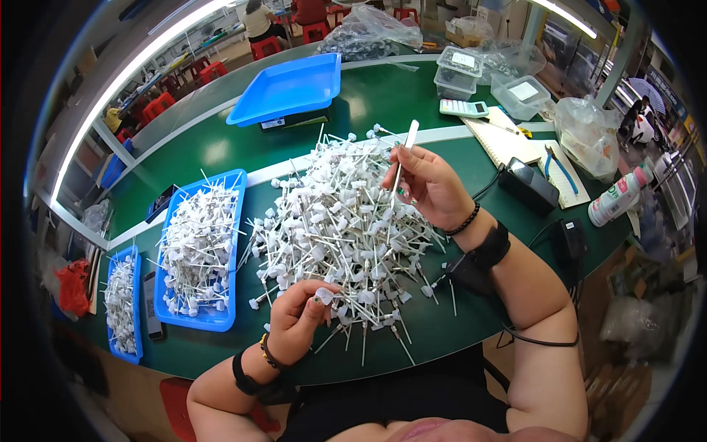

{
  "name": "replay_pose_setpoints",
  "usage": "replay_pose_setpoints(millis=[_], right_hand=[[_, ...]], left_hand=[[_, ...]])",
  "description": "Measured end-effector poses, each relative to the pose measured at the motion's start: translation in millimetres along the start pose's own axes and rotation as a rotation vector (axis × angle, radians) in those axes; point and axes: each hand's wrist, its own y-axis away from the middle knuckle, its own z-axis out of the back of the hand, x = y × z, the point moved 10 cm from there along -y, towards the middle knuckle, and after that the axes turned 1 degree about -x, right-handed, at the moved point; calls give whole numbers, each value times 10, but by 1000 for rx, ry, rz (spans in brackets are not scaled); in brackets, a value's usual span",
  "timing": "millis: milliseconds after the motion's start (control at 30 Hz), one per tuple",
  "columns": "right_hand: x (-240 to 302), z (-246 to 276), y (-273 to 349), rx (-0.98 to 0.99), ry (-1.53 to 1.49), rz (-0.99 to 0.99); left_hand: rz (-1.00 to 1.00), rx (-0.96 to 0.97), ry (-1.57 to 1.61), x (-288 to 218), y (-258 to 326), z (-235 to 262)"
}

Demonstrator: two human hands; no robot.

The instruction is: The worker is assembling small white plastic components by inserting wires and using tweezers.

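In front of me a large heap of small parts (pixel 331 214), each with a white plastic head and a thin stem, covers the middle of the table. Close to the heap's near left side, my left hand (pixel 294 324) pinches a small white plastic piece (pixel 324 295) between thumb and fingers. Whether a stem is attached to it is hard to see. Above the heap's right side, my right hand (pixel 431 188) grips a slim, pale, metal-looking tool (pixel 411 136) with a flat upper end pointing up. The tool's lower end shows below the fingers, apart from the left hand.
Blue trays of similar parts, one large (pixel 237 258) and one small (pixel 138 317), lie left, with a phone (pixel 152 302) between. Another blue tray (pixel 294 85) sits farther back. At right are a notebook (pixel 501 140), blue-handled pliers (pixel 563 173), a black adapter (pixel 529 184) and a bottle (pixel 618 197).
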Motion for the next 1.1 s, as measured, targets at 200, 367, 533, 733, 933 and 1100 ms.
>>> replay_pose_setpoints(millis=[200, 367, 533, 733, 933, 1100], right_hand=[[185, -2, 3, 18, 200, 277], [342, -123, 144, -7, 576, 413], [225, -170, 136, 67, 468, 254], [320, -219, 112, -42, 396, 366], [455, -160, 149, 108, 43, 401], [425, 156, 61, -139, 68, 398]], left_hand=[[-1, 9, -14, 16, -4, 3], [3, 4, 8, -1, -11, 6], [-5, 19, 13, -33, 5, -16], [13, 30, -8, -2, -13, -10], [10, 24, -35, -10, -17, -18], [13, 13, -47, -16, -12, -11]])
